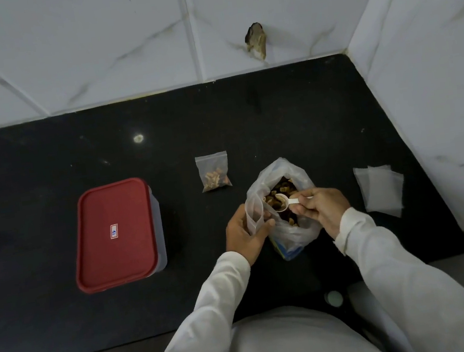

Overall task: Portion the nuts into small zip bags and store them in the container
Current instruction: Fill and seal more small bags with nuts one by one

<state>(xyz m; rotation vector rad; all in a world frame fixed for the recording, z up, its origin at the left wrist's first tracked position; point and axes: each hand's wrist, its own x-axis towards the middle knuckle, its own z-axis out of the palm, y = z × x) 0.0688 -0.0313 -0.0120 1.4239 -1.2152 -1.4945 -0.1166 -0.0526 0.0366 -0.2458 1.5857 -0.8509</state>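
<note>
White sleeves (218, 301) are reaching in; left hand (244, 233) is gripping a zip bag (254, 212) beside the nut bag (294, 232), likely for short transfers, while right hand (322, 208) is pinching the scoop (286, 201).

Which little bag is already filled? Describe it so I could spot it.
Start at the black countertop and find the red-lidded container on its left. To that container's right, nearer the tiled wall, a small zip bag lies flat by itself. Unlike the empty bags at far right, it holds a clump of nuts.
</note>
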